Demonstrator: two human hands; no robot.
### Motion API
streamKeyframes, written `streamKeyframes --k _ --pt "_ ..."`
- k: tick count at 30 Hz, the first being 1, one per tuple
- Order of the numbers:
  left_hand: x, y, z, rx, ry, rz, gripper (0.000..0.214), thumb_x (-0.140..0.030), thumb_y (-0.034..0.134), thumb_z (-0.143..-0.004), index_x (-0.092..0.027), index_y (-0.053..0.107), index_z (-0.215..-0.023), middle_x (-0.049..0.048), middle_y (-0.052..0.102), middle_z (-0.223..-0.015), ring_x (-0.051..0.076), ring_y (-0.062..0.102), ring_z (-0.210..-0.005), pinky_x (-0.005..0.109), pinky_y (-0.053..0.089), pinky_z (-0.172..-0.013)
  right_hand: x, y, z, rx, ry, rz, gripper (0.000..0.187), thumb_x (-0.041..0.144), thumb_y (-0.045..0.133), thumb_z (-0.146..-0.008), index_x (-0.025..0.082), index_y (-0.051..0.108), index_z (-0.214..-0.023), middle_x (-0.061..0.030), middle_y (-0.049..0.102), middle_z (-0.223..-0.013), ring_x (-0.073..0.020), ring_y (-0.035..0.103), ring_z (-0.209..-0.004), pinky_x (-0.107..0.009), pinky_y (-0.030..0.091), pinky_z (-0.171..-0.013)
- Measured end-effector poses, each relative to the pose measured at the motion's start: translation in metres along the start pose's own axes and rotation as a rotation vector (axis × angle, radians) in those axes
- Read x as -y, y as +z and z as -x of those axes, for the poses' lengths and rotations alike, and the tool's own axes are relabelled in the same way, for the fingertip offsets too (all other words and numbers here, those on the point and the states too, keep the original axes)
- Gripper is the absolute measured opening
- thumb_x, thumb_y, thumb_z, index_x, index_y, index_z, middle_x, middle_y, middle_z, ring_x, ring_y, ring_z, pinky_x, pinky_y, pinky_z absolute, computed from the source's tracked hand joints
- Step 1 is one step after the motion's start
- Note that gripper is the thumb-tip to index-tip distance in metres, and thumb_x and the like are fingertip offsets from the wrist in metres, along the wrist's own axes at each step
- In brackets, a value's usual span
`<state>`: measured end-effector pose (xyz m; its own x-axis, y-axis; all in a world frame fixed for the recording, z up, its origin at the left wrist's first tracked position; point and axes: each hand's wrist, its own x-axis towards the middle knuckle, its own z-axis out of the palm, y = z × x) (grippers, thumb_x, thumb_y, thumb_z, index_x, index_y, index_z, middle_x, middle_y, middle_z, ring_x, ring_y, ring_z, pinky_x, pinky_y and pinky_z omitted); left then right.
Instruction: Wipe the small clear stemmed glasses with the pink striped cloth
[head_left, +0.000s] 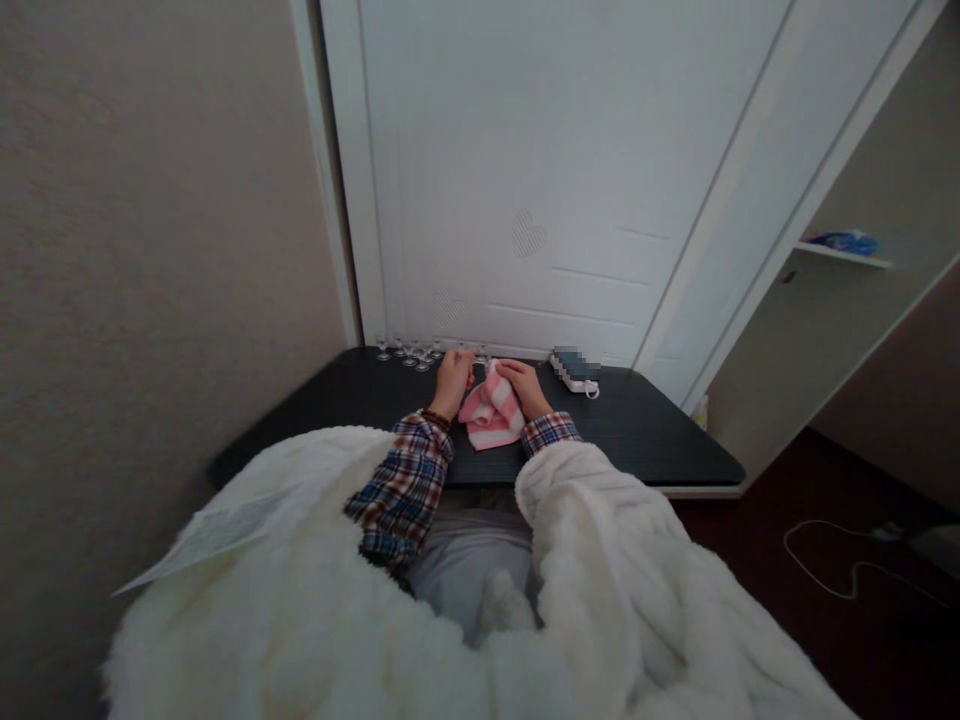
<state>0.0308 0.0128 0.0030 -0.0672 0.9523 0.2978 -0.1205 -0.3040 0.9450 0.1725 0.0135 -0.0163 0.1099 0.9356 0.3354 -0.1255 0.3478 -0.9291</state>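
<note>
A pink and white striped cloth [491, 415] lies bunched on the black table [645, 430] between my two hands. My right hand [527, 388] rests on the cloth's right side with its fingers curled into the fabric. My left hand [452, 383] is at the cloth's left edge, fingers closed, reaching toward a small clear glass [480, 355]; whether it holds the glass I cannot make out. Several small stemmed glasses [411, 351] stand in a cluster at the table's back edge, left of my hands.
A small device with a white cord [576, 369] sits at the back right of the table. A white door [540, 170] stands directly behind the table, a beige wall to the left, a shelf unit [844, 255] to the right. A white cable [825, 560] lies on the dark floor.
</note>
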Motion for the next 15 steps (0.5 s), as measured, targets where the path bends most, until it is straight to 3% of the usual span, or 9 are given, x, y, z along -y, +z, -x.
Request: streamKeyframes --k 15 --pt "-0.0018 0.0003 0.0011 -0.028 -0.006 -0.091 0.022 -0.039 0.054 -0.079 -0.02 0.044 -0.074 -0.0072 0.043 -0.055 0.006 0.04 -0.041 0.018 0.029 -0.038 0.0006 -0.0013 0.0007 -0.025 -0.027 0.126 0.019 0.029 0.066 -0.063 0.016 0.071 -0.076 -0.0028 0.07 -0.079 -0.0152 0.058 -0.076 -0.029 0.044 -0.077"
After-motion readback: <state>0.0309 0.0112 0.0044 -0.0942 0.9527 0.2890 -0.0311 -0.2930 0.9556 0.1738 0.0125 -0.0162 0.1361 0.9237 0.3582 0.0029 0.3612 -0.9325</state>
